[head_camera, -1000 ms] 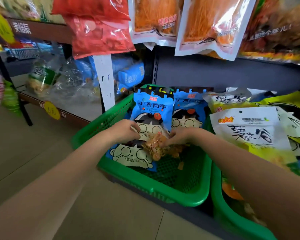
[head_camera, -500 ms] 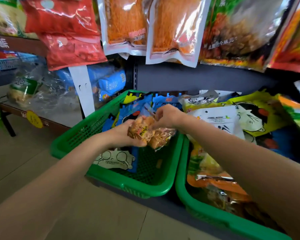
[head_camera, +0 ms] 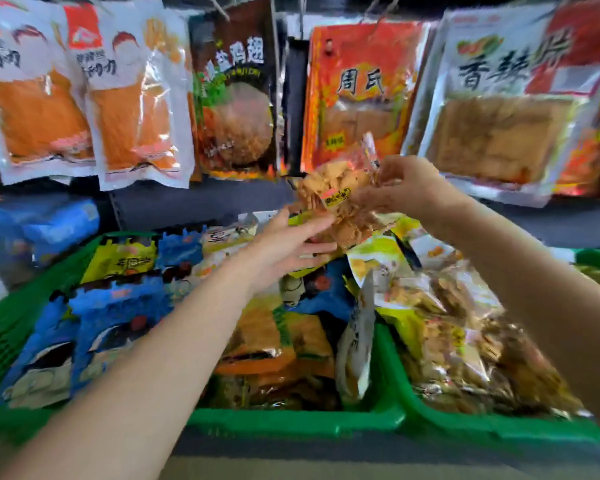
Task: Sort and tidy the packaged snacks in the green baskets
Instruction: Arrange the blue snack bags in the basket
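Note:
A clear packet of brown snack pieces [head_camera: 336, 199] with a small yellow label is held up in the air above the green baskets. My right hand [head_camera: 404, 190] pinches its upper right edge. My left hand [head_camera: 290, 245] reaches in from below with its fingers stretched out, touching the packet's lower left side. Blue cartoon packets [head_camera: 118, 306] fill the left green basket [head_camera: 11, 327]. Orange and yellow packets [head_camera: 274, 341] lie in the middle green basket [head_camera: 291, 422]. Clear packets of brown snacks [head_camera: 465, 341] are piled in the right green basket [head_camera: 499, 433].
A row of large hanging packets [head_camera: 136, 109] runs along the dark back wall just above the baskets, with an orange one [head_camera: 357, 88] right behind the raised packet. A blue bag [head_camera: 39, 223] sits at the far left. The shelf's front edge runs below the baskets.
Both hands have lifted the clear brown packet out of the left basket and carried it up and to the right. My view has swung right and closer to the shelf.

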The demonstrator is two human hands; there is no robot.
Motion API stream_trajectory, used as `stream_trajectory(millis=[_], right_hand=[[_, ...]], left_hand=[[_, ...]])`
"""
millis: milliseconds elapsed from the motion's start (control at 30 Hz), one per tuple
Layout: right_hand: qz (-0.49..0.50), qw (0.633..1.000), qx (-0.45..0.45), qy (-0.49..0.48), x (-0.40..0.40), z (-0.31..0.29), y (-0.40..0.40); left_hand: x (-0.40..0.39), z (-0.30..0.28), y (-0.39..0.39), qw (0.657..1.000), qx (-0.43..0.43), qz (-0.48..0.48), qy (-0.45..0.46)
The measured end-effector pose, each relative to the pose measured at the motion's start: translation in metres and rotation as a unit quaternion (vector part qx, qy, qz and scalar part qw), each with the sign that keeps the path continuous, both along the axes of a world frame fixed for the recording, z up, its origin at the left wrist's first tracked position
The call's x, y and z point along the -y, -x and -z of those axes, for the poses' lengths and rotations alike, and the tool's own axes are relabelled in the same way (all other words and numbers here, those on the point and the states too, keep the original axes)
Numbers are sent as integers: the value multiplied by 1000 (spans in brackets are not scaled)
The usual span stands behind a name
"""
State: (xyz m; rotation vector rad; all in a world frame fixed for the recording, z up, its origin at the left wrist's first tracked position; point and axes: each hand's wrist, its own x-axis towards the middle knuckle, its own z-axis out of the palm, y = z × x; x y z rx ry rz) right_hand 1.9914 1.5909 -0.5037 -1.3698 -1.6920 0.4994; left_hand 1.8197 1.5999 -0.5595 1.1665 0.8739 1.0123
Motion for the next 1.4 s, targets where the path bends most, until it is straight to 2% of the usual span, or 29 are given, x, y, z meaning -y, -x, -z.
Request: stream_trajectory(millis=[100, 167, 300, 367, 433, 467, 533, 567, 633, 733, 800, 900, 933, 1000, 1067, 1133, 1167, 1233, 1267, 1300, 1333, 1400], right_hand=[[31, 999, -39, -8, 19, -6, -59], [13, 995, -89, 39, 34, -7, -93], [-40, 977, -130, 166, 62, 8, -152], [-54, 968, -130, 207, 73, 21, -177], [-26, 976, -48, 212, 82, 37, -200], [-8, 976, 48, 214, 85, 45, -208], [12, 934, 263, 242, 89, 64, -219], [11, 908, 328, 261, 89, 72, -223], [13, 898, 346, 272, 92, 77, -229], [28, 953, 208, 220, 95, 61, -238], [32, 972, 125, 197, 99, 49, -240], [47, 972, 140, 183, 95, 43, -243], [72, 979, 113, 156, 92, 41, -245], [156, 985, -19, 74, 87, 35, -248], [229, 962, -147, 23, 83, 34, -252], [237, 947, -205, 72, 78, 43, -247], [236, 949, -175, 118, 74, 53, -245], [256, 950, 39, 175, 68, 68, -245], [280, 938, 131, 157, 67, 69, -244], [290, 935, 166, 122, 67, 67, -242], [274, 943, 165, 94, 67, 63, -239], [186, 958, 201, 89, 68, 63, -232]], left_hand=[[8, -4, -62, 998, 55, 34, -7], [11, -4, -92, 998, 57, 34, -19], [25, 8, -138, 996, -30, 64, -63], [29, 18, -148, 982, -122, 111, -90], [28, 22, -152, 931, -282, 162, -166], [29, 22, -153, 890, -362, 180, -210], [34, 21, -154, 799, -498, 196, -274], [39, 21, -155, 758, -542, 210, -297], [46, 27, -162, 700, -581, 280, -307], [49, 45, -173, 651, -625, 320, -289], [46, 56, -178, 648, -647, 288, -279], [41, 68, -180, 643, -656, 257, -299], [40, 72, -181, 644, -653, 248, -312], [41, 77, -182, 649, -644, 224, -339], [41, 78, -183, 650, -638, 217, -350], [39, 77, -183, 654, -637, 226, -340], [38, 77, -182, 657, -637, 231, -331], [37, 74, -181, 668, -632, 241, -310], [37, 70, -181, 674, -628, 245, -301], [37, 66, -180, 679, -624, 247, -299], [35, 62, -179, 681, -618, 247, -306], [31, 51, -177, 683, -609, 243, -322]])
